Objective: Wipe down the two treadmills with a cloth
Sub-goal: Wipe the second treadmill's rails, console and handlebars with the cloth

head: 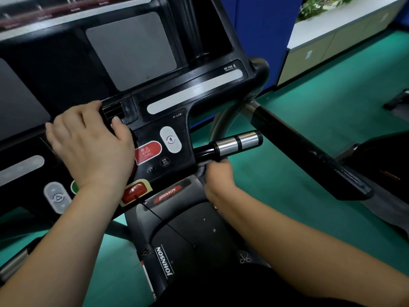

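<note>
A black treadmill console (pixel 132 54) fills the upper left, with a red STOP button (pixel 147 151) and a red safety key (pixel 134 191) near its lower edge. My left hand (pixel 90 140) rests flat on the console beside a small vent, fingers relaxed. My right hand (pixel 218 173) grips a dark grey cloth (pixel 202 168) just under the short handle with silver pulse sensors (pixel 238 141), pressing it at the handle's base. Most of the cloth is hidden by my fingers. The treadmill's motor cover (pixel 188 224) lies below.
A long black side handrail (pixel 309 149) runs down to the right. Green floor (pixel 309 103) surrounds the machine. A blue panel (pixel 263 29) and a white-topped cabinet (pixel 345 34) stand at the back right. Part of another dark machine (pixel 385 165) shows at the right edge.
</note>
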A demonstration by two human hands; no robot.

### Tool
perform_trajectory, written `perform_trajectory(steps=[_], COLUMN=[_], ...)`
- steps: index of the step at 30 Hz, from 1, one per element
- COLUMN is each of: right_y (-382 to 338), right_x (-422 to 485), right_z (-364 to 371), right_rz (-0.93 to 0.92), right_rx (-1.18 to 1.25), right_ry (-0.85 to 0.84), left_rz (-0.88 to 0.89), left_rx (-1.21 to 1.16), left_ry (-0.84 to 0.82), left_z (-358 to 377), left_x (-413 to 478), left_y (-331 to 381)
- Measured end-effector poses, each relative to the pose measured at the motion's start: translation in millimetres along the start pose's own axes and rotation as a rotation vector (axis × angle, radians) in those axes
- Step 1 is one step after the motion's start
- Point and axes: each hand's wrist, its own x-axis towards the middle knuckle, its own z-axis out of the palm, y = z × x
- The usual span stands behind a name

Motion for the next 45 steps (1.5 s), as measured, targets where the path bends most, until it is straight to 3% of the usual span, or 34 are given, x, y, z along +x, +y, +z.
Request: perform_trajectory(steps=[5, 10, 13, 15, 18, 24, 28, 33, 39, 45], right_y=[1.3, -1.2, -6.0, -16.4, -49.5, -47.2, -50.8, -83.4, -31.2, -57.2], right_x=[2.2, -19.8, -36.5, -49.5, -62.4, -30.9, -16.5, -4.0, -18.4, -4.6], right_z=[-13.4, -35.9, -49.0, -56.8, -60.8, -44.1, -30.7, -1.4, -47.7, -47.1], right_rz=[0.065, 0.130, 0.072, -0.089, -0.558, -1.235, -1.216, -0.891, -1.282, -1.349], right_rx=[0.050, 0.283, 0.166, -0.019, -0.416, -1.443, -1.527, -1.561, -1.336, -1.487], right_ry=[-0.164, -0.355, -0.334, -0.297, -0.225, -0.186, -0.178, -0.341, -0.265, -0.318], left_rz=[-0.001, -0.001, 0.008, 0.009, 0.007, 0.009, 0.005, 0.006, 0.020, 0.019], left_rx=[0.011, 0.012, 0.003, -0.003, -0.007, -0.026, -0.020, -0.011, -0.001, -0.019], left_ry=[-0.009, -0.012, -0.008, -0.009, -0.011, -0.011, -0.009, -0.010, -0.001, 0.017], left_z=[1.3, 1.5, 0.6, 0.8, 1.4, -0.2, -0.1, -0.3, 1.9, 2.4], left_x=[0.9, 0.7, 0.4, 0.8, 1.1, -0.5, -1.4, -1.8, -2.0, -2.1], left_y=[-1.1, -0.8, -0.3, -0.8, -1.0, -0.5, 0.2, 0.7, 0.0, -1.0])
